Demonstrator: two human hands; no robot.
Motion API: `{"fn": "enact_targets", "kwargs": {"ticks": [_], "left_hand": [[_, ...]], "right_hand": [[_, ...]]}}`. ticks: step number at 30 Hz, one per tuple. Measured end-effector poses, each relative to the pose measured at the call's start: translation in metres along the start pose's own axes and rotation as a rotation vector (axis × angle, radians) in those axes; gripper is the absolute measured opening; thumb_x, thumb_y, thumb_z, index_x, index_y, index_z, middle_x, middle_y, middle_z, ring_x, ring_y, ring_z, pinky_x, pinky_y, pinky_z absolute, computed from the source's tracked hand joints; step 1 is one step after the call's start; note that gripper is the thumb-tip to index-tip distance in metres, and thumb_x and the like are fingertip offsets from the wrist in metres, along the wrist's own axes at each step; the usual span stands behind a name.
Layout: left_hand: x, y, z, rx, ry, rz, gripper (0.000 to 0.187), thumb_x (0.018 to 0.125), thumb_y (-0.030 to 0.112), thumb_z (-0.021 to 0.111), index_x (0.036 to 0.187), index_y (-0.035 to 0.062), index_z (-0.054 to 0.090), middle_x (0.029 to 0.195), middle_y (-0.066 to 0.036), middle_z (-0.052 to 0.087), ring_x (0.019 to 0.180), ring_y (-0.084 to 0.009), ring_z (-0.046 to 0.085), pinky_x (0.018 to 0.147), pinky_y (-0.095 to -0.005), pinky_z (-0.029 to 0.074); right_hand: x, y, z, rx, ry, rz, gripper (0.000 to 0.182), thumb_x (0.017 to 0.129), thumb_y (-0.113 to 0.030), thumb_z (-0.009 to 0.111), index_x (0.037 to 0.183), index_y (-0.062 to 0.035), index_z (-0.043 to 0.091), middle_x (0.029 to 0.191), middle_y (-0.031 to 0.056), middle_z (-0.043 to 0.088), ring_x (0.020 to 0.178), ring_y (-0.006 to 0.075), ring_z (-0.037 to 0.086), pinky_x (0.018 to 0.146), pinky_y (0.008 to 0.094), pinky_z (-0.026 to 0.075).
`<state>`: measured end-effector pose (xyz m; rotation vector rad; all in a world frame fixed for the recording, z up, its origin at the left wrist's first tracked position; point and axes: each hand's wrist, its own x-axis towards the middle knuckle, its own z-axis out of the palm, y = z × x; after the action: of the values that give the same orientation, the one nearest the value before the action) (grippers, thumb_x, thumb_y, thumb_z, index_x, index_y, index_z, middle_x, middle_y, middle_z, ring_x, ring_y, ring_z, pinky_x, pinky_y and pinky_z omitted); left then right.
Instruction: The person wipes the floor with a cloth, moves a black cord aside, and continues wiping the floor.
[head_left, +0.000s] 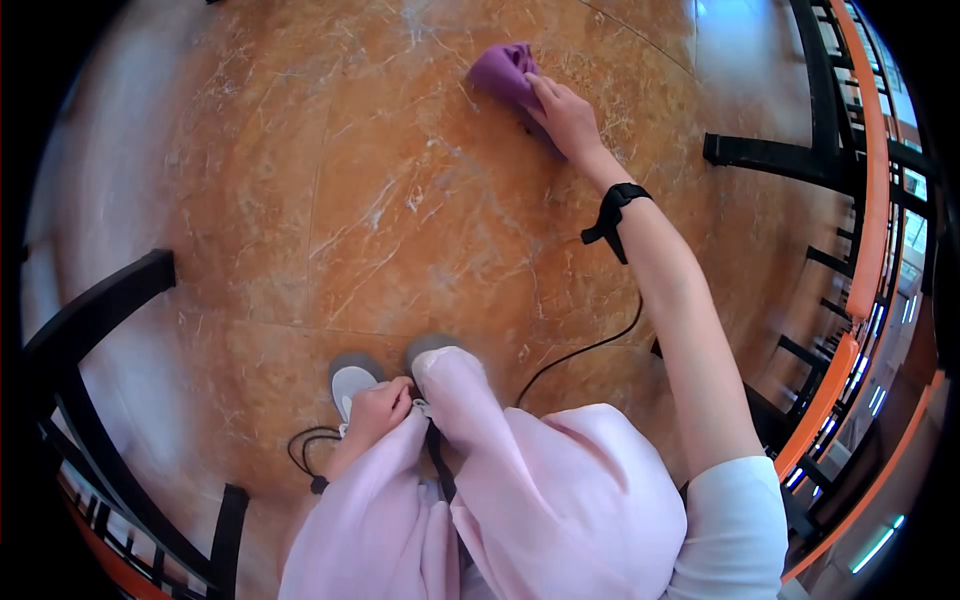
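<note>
My right hand is closed on a bunched purple cloth at the upper middle of the view, low over the brown marbled floor. A black strap circles the right wrist, with a loose end hanging. Down by my shoes, my left hand has its fingers curled together near the pink fabric over my legs. Whether anything is inside those fingers is too small to make out.
Grey and white shoes stand below the middle. A thin black cord curves over the floor. Black furniture legs rise at the left, and more black legs with orange edges line the right.
</note>
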<state>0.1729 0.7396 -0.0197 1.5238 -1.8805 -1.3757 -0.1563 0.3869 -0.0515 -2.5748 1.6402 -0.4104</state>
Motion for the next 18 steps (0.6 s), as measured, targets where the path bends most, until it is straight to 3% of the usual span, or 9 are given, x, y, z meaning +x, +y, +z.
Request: {"fn": "enact_targets", "kwargs": {"ticks": [1, 2, 5, 9, 12, 16, 18], "left_hand": [[0.001, 0.001, 0.001, 0.022, 0.022, -0.009, 0.009, 0.079, 0.008, 0.059, 0.087, 0.0061, 0.061, 0.064, -0.011, 0.060, 0.055, -0.0260, 0.060, 0.049, -0.0362, 0.047], [0.002, 0.001, 0.001, 0.019, 0.021, -0.006, 0.009, 0.079, 0.008, 0.059, 0.087, 0.0061, 0.061, 0.064, -0.011, 0.060, 0.055, -0.0260, 0.060, 0.049, -0.0362, 0.047], [0.003, 0.002, 0.003, 0.059, 0.063, 0.036, 0.009, 0.078, 0.008, 0.059, 0.086, 0.0067, 0.062, 0.061, -0.010, 0.058, 0.054, -0.0263, 0.059, 0.048, -0.0364, 0.046], [0.002, -0.003, 0.008, 0.086, 0.102, 0.074, 0.008, 0.078, 0.010, 0.060, 0.085, 0.0073, 0.062, 0.061, -0.011, 0.058, 0.053, -0.0269, 0.058, 0.047, -0.0367, 0.046], [0.001, -0.003, 0.008, 0.084, 0.111, 0.084, 0.008, 0.078, 0.011, 0.060, 0.085, 0.0078, 0.062, 0.062, -0.011, 0.058, 0.054, -0.0274, 0.058, 0.048, -0.0374, 0.046], [-0.002, -0.007, 0.008, 0.061, 0.071, 0.058, 0.007, 0.079, 0.012, 0.059, 0.085, 0.0083, 0.062, 0.062, -0.012, 0.058, 0.056, -0.0280, 0.059, 0.050, -0.0390, 0.046], [-0.002, -0.005, 0.005, 0.059, 0.062, 0.053, 0.007, 0.080, 0.012, 0.059, 0.085, 0.0081, 0.061, 0.062, -0.012, 0.058, 0.056, -0.0281, 0.059, 0.050, -0.0391, 0.046]], "right_hand": [[0.000, 0.002, -0.001, -0.025, -0.106, -0.112, 0.042, 0.082, -0.021, 0.062, 0.120, -0.0115, 0.051, 0.113, 0.0092, 0.059, 0.097, 0.0273, 0.059, 0.076, 0.0360, 0.051], [-0.002, 0.001, 0.000, -0.014, -0.080, -0.223, 0.042, 0.079, -0.019, 0.063, 0.119, -0.0109, 0.052, 0.109, 0.0078, 0.060, 0.094, 0.0255, 0.060, 0.075, 0.0348, 0.051], [-0.023, -0.023, -0.003, 0.026, -0.101, -0.331, 0.040, 0.079, -0.020, 0.061, 0.117, -0.0116, 0.052, 0.099, 0.0049, 0.060, 0.088, 0.0235, 0.060, 0.072, 0.0344, 0.051], [-0.067, -0.075, 0.002, 0.105, -0.155, -0.293, 0.041, 0.077, -0.020, 0.062, 0.116, -0.0105, 0.053, 0.097, 0.0051, 0.058, 0.085, 0.0224, 0.059, 0.070, 0.0330, 0.050], [-0.082, -0.114, -0.003, 0.198, -0.213, -0.189, 0.043, 0.078, -0.022, 0.063, 0.117, -0.0100, 0.052, 0.099, 0.0070, 0.057, 0.088, 0.0252, 0.058, 0.072, 0.0364, 0.050], [-0.095, -0.128, -0.014, 0.375, -0.051, 0.062, 0.036, 0.083, -0.020, 0.062, 0.116, -0.0071, 0.053, 0.104, 0.0119, 0.060, 0.093, 0.0303, 0.060, 0.078, 0.0378, 0.049], [-0.106, -0.128, -0.023, 0.435, 0.113, 0.384, 0.035, 0.084, -0.019, 0.061, 0.116, -0.0065, 0.053, 0.106, 0.0138, 0.061, 0.095, 0.0325, 0.060, 0.079, 0.0382, 0.048]]}}
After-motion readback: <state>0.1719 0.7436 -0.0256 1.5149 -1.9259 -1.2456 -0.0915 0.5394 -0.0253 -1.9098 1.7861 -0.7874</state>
